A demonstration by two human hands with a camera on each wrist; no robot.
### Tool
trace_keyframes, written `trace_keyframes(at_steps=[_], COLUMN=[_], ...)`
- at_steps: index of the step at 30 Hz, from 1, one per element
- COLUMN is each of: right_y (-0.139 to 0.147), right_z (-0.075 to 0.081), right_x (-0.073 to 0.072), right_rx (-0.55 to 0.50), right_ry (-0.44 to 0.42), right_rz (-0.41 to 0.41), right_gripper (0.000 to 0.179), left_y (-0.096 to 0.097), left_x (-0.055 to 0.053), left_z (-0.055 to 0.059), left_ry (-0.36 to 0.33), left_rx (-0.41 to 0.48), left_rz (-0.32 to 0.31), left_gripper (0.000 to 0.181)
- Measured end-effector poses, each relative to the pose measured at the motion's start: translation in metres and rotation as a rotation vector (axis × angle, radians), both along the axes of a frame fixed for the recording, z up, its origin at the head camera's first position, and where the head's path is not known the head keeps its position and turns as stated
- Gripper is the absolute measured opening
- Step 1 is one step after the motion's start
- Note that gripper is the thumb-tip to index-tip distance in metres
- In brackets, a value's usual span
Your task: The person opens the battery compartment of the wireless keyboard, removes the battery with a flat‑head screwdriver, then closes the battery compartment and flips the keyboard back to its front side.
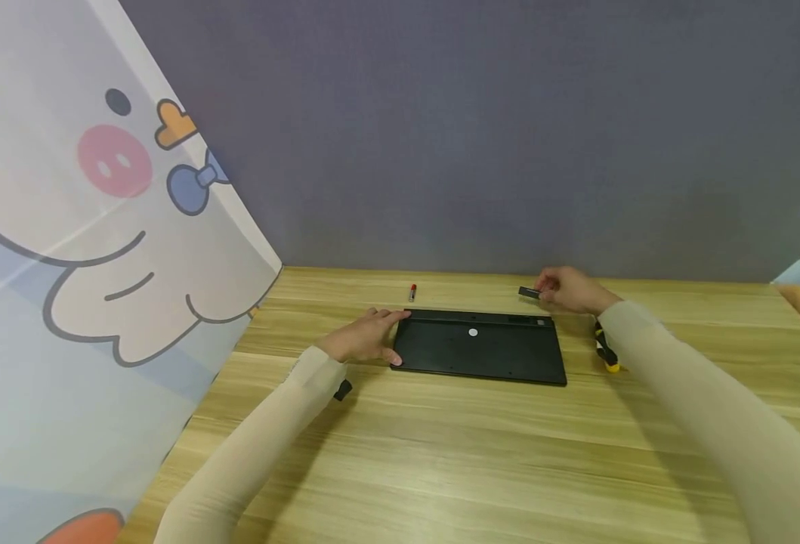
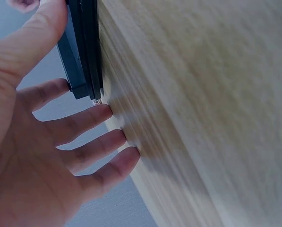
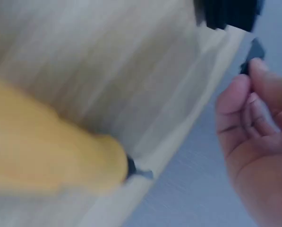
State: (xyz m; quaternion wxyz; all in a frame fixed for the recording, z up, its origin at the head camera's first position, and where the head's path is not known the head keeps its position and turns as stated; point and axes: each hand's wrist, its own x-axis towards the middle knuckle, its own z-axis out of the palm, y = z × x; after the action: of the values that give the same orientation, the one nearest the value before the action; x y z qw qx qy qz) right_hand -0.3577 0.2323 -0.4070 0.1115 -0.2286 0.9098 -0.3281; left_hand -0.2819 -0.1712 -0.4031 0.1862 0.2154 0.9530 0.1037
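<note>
A black keyboard (image 1: 477, 355) lies face down on the table, a round white sticker on its back. My left hand (image 1: 370, 336) rests at its left end, thumb on the near corner and index finger at the far corner. In the left wrist view the other fingers stretch down to the tabletop. Beyond the keyboard's far right corner, my right hand (image 1: 568, 289) pinches a small flat black cover (image 1: 528, 292) between thumb and fingertips, raised off the table in the right wrist view. A small battery (image 1: 412, 292) with a red end lies behind the keyboard.
A yellow-and-black screwdriver (image 1: 606, 353) lies right of the keyboard, partly under my right sleeve. A small black object (image 1: 343, 390) is beside my left wrist. A grey partition (image 1: 481, 151) rises at the table's back, and a cartoon-printed panel (image 1: 100, 264) stands on the left.
</note>
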Motion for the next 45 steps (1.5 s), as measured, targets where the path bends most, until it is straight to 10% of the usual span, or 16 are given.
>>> trace_keyframes(at_steps=[14,45], right_y=[0.002,-0.013], right_z=[0.009,-0.001], right_x=[0.022,0.022], right_rx=[0.032,0.007], right_ry=[-0.033,-0.017], right_rz=[0.094,0.18], right_gripper=[0.008,0.012], left_y=[-0.002,0.001], left_x=[0.001,0.003], left_z=[0.0,0.0], left_ry=[-0.006,-0.011], left_rx=[0.008,0.008], left_rz=[0.013,0.016], left_gripper=[0.101,0.1])
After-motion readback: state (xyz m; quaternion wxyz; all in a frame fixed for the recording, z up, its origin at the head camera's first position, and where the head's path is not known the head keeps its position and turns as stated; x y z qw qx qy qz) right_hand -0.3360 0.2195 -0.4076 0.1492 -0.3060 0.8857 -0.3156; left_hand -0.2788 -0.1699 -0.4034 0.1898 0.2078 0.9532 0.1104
